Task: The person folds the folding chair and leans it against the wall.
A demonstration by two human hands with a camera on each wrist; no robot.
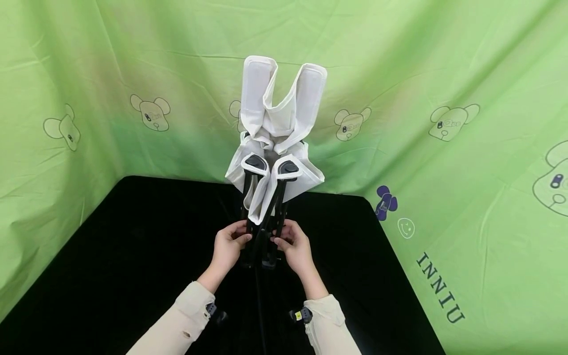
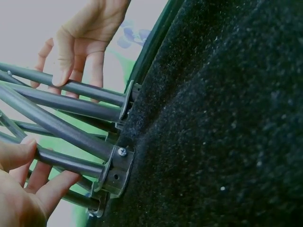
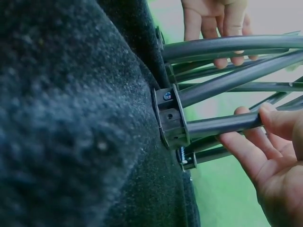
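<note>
A folded camp chair [image 1: 306,93] stands upright on a black cloth, its white fabric gathered above a bundle of dark metal tubes. At the left side of the frame, my left hand [image 1: 227,249] pinches a tube between thumb and fingers. My right hand [image 1: 296,248] does the same on the opposite side. Close up in the left wrist view, the tubes [image 2: 71,161] run into metal foot brackets [image 2: 120,172] resting against the cloth. A screw head shows on one bracket [image 3: 171,116] in the right wrist view, with crossing tubes beside it.
The black cloth [image 1: 146,256] covers a flat surface with rounded far corners. Green fabric walls [image 1: 399,59] printed with bear faces rise around the back and sides. Small dark wrist cameras [image 1: 301,315] sit at both light-coloured cuffs.
</note>
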